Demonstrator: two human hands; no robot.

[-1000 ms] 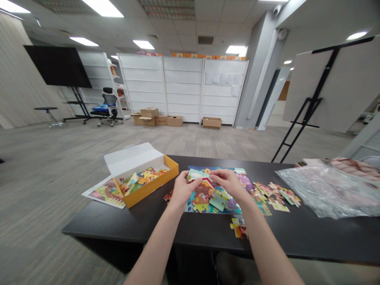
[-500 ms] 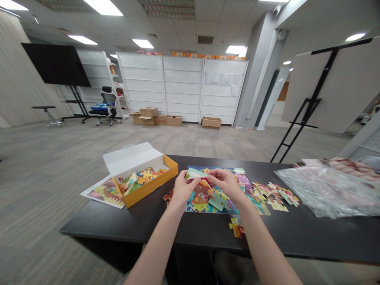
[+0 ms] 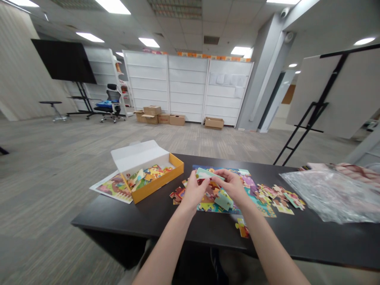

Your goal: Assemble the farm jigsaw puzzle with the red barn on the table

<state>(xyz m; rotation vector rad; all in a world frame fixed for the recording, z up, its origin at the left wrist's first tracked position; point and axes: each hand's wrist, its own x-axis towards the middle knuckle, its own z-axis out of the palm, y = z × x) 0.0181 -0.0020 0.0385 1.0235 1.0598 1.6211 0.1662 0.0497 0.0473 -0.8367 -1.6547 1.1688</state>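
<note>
Between my two hands, just above the puzzle, are light green puzzle pieces (image 3: pixel 204 173); whether they are joined cannot be made out. My left hand (image 3: pixel 196 190) pinches them on the left side, and my right hand (image 3: pixel 230 183) grips them from the right with bent fingers. Below lies a colourful puzzle sheet (image 3: pixel 264 209), with loose pieces scattered over it. A pale green puzzle piece (image 3: pixel 223 201) rests on the sheet beneath my hands. Part of the sheet is hidden by my hands and forearms.
An open yellow box (image 3: pixel 160 183) holding puzzle pieces stands left, beside a printed picture sheet (image 3: pixel 114 188). More loose pieces (image 3: pixel 280 198) lie to the right, near a clear plastic bag (image 3: pixel 332 194). A few pieces (image 3: pixel 242 228) sit near the front edge of the black table (image 3: pixel 133 219).
The whole view has shifted, so the scene sits slightly further right. The held pieces have tilted, and less of their printed face shows. Both hands keep their grip.
</note>
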